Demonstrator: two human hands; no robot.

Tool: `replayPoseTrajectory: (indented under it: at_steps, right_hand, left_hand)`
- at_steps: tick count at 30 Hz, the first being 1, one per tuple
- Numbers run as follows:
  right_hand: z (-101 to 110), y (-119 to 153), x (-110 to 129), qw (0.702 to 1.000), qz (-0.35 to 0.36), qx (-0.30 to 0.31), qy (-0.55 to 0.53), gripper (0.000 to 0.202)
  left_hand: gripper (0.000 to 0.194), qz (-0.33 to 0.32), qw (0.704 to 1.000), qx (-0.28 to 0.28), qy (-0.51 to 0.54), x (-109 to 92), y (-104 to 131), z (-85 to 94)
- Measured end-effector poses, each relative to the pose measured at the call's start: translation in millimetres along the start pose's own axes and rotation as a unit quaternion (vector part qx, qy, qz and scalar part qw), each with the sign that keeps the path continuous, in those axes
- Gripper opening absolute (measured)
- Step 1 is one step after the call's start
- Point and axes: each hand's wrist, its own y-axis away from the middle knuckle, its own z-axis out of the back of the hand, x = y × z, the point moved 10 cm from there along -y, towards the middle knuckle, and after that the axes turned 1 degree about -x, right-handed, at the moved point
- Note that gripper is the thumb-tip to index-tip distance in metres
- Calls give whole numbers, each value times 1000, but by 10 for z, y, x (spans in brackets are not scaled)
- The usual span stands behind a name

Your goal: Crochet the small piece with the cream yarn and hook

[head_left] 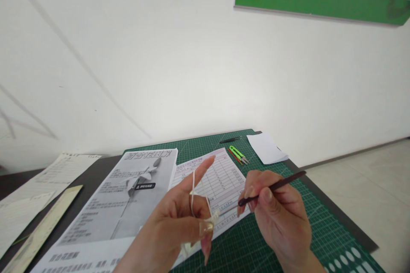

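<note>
Yarn point(193, 192), pale cream and thin, runs in a loop from the raised forefinger of the left hand point(179, 222) down to the thumb, where a small knot or stitch of it is pinched between the thumb and the bent fingers. That hand is clenched on the yarn, the forefinger alone stretched up and away from the palm. Just beside it, the right hand point(277, 213) grasps a dark crochet hook point(272, 187) between thumb and forefinger like a pen; the thin metal tip points toward the left thumb and meets the pinched yarn there, though the contact itself is too small to make out.

Under both hands lies a green cutting mat point(288, 239) with a white grid, on a dark worktop point(336, 217). Beneath and beyond the left hand sit two printed sheets: a grey instruction sheet point(128, 196) with a flower picture, and a pink-edged form point(224, 179) with a table. Beyond the right hand, near the mat's far edge, lie green thread snips point(238, 153), a dark thin tool point(229, 140) and a folded white paper point(265, 148). Well apart, outward of the left hand, rest more papers point(60, 170) and a pale ruler point(41, 230).
</note>
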Motion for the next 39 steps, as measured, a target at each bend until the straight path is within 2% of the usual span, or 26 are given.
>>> replayPoseTrajectory:
  at_steps: [10, 15, 20, 23, 25, 28, 31, 35, 37, 39]
  right_hand:
    - [-9, -62, 77, 1000, 10, 2, 6, 17]
    - [36, -102, -139, 994, -75, -35, -65, 17]
    - [78, -57, -466, 971, -192, -82, -114, 18]
    - [69, -41, -538, 965, -213, -89, -124, 18]
    - [60, -41, -553, 964, -215, -91, -127, 17]
    - [54, -38, -571, 962, -217, -96, -135, 16]
    - [71, -32, -582, 959, -218, -108, -143, 17]
    - [89, -24, -590, 957, -223, -115, -146, 17]
    - [85, -18, -603, 955, -229, -115, -150, 17]
    - [77, -13, -618, 953, -234, -114, -155, 18]
  left_hand:
    - [84, 17, 1000, 7, 9, 20, 1, -29]
    - [88, -6, 998, -30, -49, -61, 21, -33]
    - [84, -50, 995, -60, -70, -141, 55, -49]
    - [80, -79, 991, -81, -65, -178, 76, -32]
    - [73, -114, 981, -110, -111, -243, 107, 4]
    - [62, -194, 931, -176, -253, -420, 203, 51]
    - [59, -274, 850, -208, -398, -577, 305, -23]
    - [70, -368, 727, -146, -561, -621, 372, -306]
    - [74, -394, 691, -128, -592, -609, 397, -372]
    - [76, -410, 680, -131, -594, -615, 420, -386]
